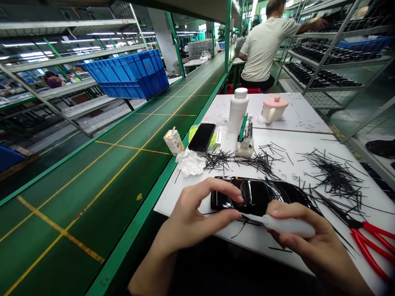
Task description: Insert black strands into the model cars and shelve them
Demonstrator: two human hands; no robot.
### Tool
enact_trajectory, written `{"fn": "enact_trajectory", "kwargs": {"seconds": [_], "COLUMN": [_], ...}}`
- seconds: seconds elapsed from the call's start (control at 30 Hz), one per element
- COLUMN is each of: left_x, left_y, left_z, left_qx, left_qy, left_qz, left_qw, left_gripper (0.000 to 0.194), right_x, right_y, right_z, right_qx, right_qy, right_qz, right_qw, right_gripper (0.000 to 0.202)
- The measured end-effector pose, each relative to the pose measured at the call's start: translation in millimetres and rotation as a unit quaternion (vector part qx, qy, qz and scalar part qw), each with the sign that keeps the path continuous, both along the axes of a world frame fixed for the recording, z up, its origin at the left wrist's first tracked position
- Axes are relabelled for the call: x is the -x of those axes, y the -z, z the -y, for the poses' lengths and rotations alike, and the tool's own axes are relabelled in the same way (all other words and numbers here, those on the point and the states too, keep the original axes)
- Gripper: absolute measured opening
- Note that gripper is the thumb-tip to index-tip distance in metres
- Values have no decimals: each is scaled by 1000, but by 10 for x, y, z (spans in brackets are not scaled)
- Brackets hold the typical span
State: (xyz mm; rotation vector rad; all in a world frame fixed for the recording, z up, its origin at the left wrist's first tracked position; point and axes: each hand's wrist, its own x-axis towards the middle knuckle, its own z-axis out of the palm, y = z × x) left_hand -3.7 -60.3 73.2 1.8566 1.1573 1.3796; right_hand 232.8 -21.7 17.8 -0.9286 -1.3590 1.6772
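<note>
A glossy black model car body lies on the white table in front of me. My left hand is over its left end, index finger and thumb spread apart, the fingertip at the upper surface and the thumb by the near side. My right hand grips a small white squeeze bottle. Its thin nozzle points left along the near edge of the car body, close to my left thumb. Loose thin black strips lie in piles behind and to the right. Red-handled scissors rest at the right.
A green conveyor belt with yellow lines runs along the left. Behind the work stand a phone, crumpled tissue, a white bottle and a pink-lidded cup. A person sits farther back beside racks.
</note>
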Motion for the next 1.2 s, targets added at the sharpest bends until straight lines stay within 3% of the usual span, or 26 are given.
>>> {"fn": "enact_trajectory", "kwargs": {"seconds": [0.1, 0.2, 0.3, 1.0, 1.1, 1.2], "left_x": [-204, -358, -480, -742, -772, -754], "left_y": [47, 110, 119, 25, 52, 150], "left_z": [43, -4, -67, -154, -170, -176], "left_qx": [6, 34, 44, 66, 65, 66], "left_qy": [25, 35, 54, 71, 77, 64], "left_qz": [113, 210, 266, 276, 277, 266], "left_qw": [993, 977, 961, 956, 955, 959], "left_gripper": [31, 30, 31, 41, 40, 35], "right_x": [22, 79, 110, -83, -116, -257], "right_y": [57, 118, 162, 198, 202, 185], "right_z": [-15, -27, -44, -59, -42, -75], "right_qx": [52, 138, 169, 159, 151, 110], "right_qy": [-40, -90, -137, -126, -121, -84], "right_qz": [-65, -155, -203, -217, -213, -144], "right_qw": [996, 974, 955, 955, 958, 980], "right_gripper": [27, 34, 34, 31, 32, 32]}}
